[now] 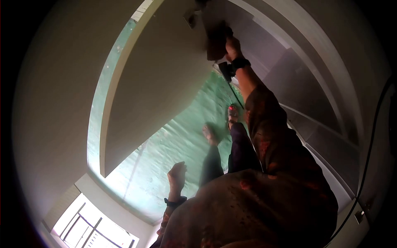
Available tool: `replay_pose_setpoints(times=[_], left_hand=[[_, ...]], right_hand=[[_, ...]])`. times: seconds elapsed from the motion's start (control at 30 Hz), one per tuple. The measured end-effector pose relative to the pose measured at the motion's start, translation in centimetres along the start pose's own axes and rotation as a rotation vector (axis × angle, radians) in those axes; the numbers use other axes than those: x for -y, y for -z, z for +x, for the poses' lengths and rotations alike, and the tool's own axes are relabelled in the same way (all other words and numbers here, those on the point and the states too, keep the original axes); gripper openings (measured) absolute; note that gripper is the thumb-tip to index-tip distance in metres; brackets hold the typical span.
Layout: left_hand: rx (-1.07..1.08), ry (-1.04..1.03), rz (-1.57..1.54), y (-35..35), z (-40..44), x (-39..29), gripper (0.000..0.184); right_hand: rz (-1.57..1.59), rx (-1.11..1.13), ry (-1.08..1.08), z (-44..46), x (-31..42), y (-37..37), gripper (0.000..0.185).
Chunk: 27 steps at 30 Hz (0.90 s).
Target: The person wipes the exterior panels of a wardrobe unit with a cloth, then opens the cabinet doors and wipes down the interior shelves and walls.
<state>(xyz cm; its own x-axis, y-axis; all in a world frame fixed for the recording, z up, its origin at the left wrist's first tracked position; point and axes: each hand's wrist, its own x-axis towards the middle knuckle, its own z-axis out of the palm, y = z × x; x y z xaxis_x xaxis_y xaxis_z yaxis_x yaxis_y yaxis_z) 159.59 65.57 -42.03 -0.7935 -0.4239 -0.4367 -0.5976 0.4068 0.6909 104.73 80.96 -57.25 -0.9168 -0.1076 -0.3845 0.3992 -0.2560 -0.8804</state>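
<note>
My right hand (233,48) is stretched far forward, its fingers closed round a dark, blurred tool (217,43) whose kind I cannot make out. The tool has a broad brownish part and sits beside a large pale panel. Below my right wrist, a dark block with a thin rod (235,94) points down toward the floor; whether it joins the tool I cannot tell. My left hand (176,177) hangs low beside my body, over the green floor, fingers loosely curled with nothing visible in them.
The large pale panel (144,82) fills the left middle. Wrinkled green sheeting (165,144) covers the floor under my feet. Grey panelled wall (295,80) stands to the right, with a black cable (369,159) hanging at the edge. A bright window (93,225) lies at lower left.
</note>
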Motion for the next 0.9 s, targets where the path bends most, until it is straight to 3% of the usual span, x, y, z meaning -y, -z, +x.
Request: replay_pose_setpoints(times=[0.13,0.2,0.23,0.27,0.33,0.37,0.47,0.53,0.6,0.63,0.73,0.77,0.83,0.87,0.9], left_hand=[[0.010,0.015,-0.025,0.0,0.4,-0.3,0.020],[0.020,-0.014,-0.003,-0.1,0.8,-0.1,0.020],[0.027,-0.005,-0.017,-0.3,0.9,0.2,0.021],[0.034,0.007,-0.031,-0.6,0.8,0.5,0.023],[0.052,0.024,-0.035,-1.1,0.8,0.8,0.023],[0.069,0.034,-0.038,-1.4,0.8,0.9,0.023],[0.116,0.060,-0.043,-2.2,0.8,1.6,0.023],[0.145,0.049,-0.050,-2.9,0.9,3.1,0.023],[0.184,0.079,0.011,-3.7,0.9,4.2,0.022],[0.207,0.060,0.061,-4.0,1.1,4.9,0.024],[0.305,0.123,0.167,-4.5,1.6,6.6,0.029],[0.311,0.127,0.121,-4.4,1.7,7.3,0.032],[0.336,0.130,0.165,-4.3,1.8,7.4,0.031],[0.355,0.138,0.204,-4.5,1.9,7.7,0.030],[0.359,0.139,0.209,-4.6,2.2,8.2,0.030]], right_hand=[[0.209,-0.036,0.238,-4.1,10.7,-2.3,0.040],[0.061,0.031,0.594,-2.1,11.8,-1.9,0.037],[-0.404,-0.071,0.718,-2.0,12.3,-1.4,0.053],[-0.409,-0.067,0.712,-2.0,11.8,-1.3,0.053],[-0.165,0.006,0.353,-1.3,9.9,-0.7,0.034],[-0.178,0.069,0.407,-1.4,8.6,0.1,0.034],[-0.101,0.076,0.236,-2.7,3.0,2.4,0.054],[-0.184,-0.153,0.062,-4.7,0.0,3.8,0.054],[-0.271,-0.153,-0.005,-7.4,-2.7,5.7,0.053],[-0.358,-0.135,0.051,-8.4,-3.8,6.2,0.050],[-0.227,-0.007,0.137,-9.5,-6.6,7.5,0.042],[-0.229,-0.015,0.138,-8.4,-6.7,8.0,0.042],[-0.429,-0.110,0.363,-5.9,-6.2,9.6,0.037],[-0.506,-0.189,0.321,-7.0,-2.4,9.0,0.032],[-0.555,-0.211,0.449,-5.5,-1.5,10.3,0.028]])
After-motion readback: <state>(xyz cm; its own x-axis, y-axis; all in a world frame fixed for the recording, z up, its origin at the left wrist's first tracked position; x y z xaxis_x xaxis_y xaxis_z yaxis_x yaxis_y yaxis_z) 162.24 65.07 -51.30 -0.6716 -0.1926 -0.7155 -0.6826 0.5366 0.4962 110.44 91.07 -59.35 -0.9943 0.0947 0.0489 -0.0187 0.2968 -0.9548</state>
